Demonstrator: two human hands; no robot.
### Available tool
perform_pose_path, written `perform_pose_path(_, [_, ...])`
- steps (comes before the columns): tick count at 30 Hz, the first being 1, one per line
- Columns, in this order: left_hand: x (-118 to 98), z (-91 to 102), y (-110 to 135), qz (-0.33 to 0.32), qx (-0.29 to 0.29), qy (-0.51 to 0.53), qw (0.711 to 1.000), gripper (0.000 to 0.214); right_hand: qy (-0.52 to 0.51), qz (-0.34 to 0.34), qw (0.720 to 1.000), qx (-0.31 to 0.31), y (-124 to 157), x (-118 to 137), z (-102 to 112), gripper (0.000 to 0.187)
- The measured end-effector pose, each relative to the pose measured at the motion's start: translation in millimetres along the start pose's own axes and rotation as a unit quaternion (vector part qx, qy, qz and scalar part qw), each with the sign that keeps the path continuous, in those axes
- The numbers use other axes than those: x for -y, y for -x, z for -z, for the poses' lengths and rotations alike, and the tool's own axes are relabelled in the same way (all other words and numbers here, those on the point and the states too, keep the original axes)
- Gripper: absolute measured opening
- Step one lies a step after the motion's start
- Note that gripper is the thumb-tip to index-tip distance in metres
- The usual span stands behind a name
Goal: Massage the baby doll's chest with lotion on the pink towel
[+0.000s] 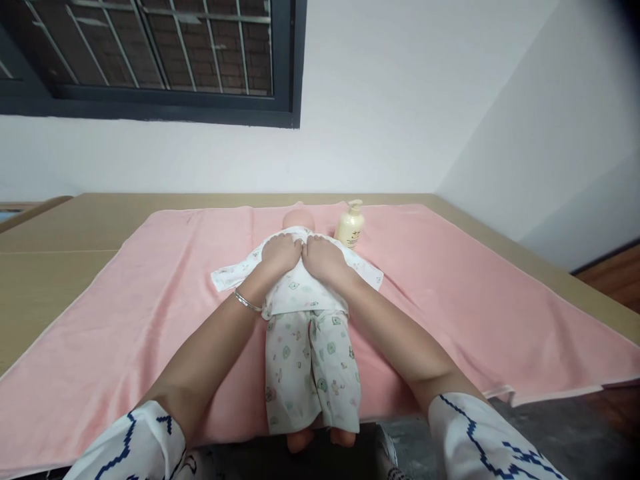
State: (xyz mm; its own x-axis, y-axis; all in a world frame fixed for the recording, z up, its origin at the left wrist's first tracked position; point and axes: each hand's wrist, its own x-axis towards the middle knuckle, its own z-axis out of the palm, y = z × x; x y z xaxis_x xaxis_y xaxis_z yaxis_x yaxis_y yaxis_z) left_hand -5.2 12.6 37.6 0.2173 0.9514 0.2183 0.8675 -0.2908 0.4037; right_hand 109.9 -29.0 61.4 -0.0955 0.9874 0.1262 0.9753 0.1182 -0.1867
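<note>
A baby doll (305, 333) in white printed pyjamas lies on a pink towel (150, 287), head away from me and feet over the near edge. My left hand (280, 255) rests flat on the doll's upper back, fingers stretched out. Beside it my right hand (323, 257) lies flat too, and the two hands touch at the middle of the back. A silver bangle (247, 301) circles my left wrist. Neither hand holds anything.
A cream pump bottle (350, 225) stands on the towel just right of the doll's head. The towel covers a tan table (60, 233) against a white wall. A barred window sits at top left. Dark floor shows at bottom right.
</note>
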Motion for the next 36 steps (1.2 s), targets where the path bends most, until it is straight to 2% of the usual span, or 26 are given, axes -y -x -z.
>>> perform_pose_path(4, [8,-1.9,-5,0.017,-0.017,0.008,1.0,0.043,0.015,0.006,1.0,-0.003,6,9,1,0.037])
perform_pose_path(8, [1,-11.1,3,0.01,-0.049,-0.045,0.998,0.042,0.0,0.029,0.999,-0.014,-10,-11,2,0.039])
perform_pose_path(12, [3,-17.9,11,-0.043,-0.107,-0.01,0.993,0.037,0.003,0.045,0.999,-0.013,-18,-23,2,0.038])
perform_pose_path(16, [15,-20.5,8,-0.036,-0.122,0.052,0.991,0.036,0.017,0.025,1.0,-0.005,-7,-8,2,0.041])
perform_pose_path(20, [19,-21.0,5,-0.043,-0.12,0.066,0.99,0.032,0.022,0.03,0.999,0.017,1,1,4,0.037])
perform_pose_path(27, [17,-23.8,13,-0.103,-0.17,0.066,0.978,0.029,0.009,0.052,0.998,0.041,-24,-27,-2,0.053])
perform_pose_path(29, [17,-24.9,12,-0.087,-0.169,0.071,0.979,0.03,0.021,0.043,0.998,0.035,-22,-24,-3,0.053])
perform_pose_path(33, [20,-26.6,7,-0.037,-0.141,0.077,0.986,0.036,0.051,0.021,0.998,0.015,-1,-2,3,0.043])
perform_pose_path(36, [23,-27.9,3,-0.038,-0.127,0.081,0.988,0.039,0.048,0.019,0.998,0.027,7,4,10,0.037])
